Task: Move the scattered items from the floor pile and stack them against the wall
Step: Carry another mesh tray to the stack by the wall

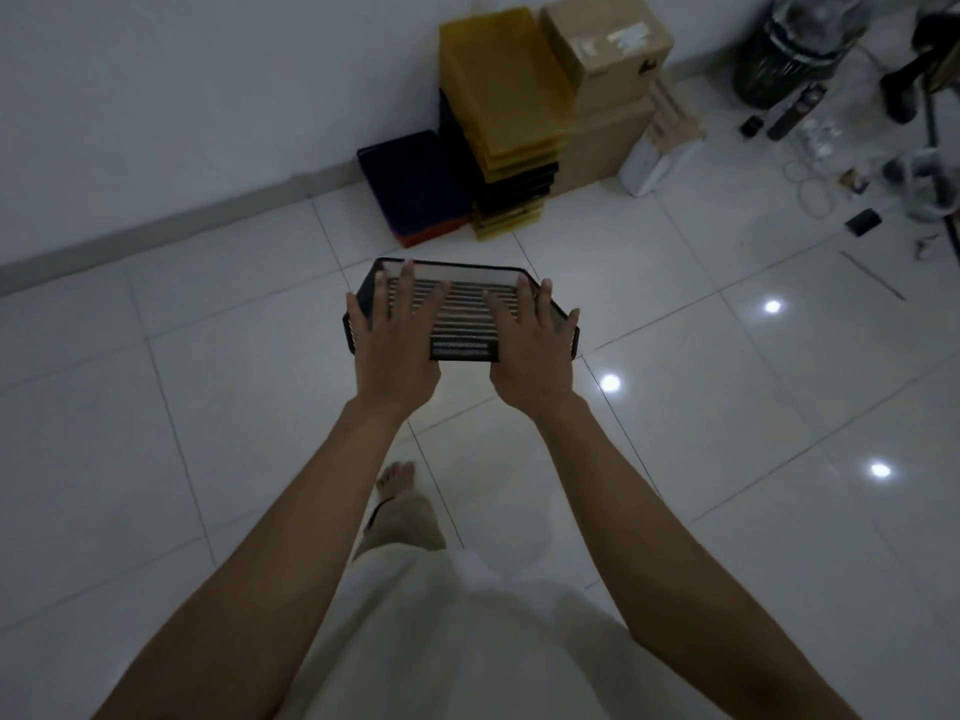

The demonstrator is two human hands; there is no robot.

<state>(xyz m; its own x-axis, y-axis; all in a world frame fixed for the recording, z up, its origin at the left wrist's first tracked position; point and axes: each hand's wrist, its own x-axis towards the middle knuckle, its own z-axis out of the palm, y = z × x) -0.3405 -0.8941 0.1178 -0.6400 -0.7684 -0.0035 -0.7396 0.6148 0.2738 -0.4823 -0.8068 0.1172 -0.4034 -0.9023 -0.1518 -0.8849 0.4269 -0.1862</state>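
Near, above the floor: black mesh tray [462, 309] held in the air in front of the body
Left hand [397, 335]: fingers straight, spread over tray's left part, thumb at left wall
Right hand [532, 337]: fingers straight, spread over right part, little finger at right wall
Floor [208, 407]: glossy white tiles
Further, at the wall [182, 96]: tall stack of yellow and black trays [506, 142], blue tray [410, 187] to its left, cardboard boxes [602, 75] to its right
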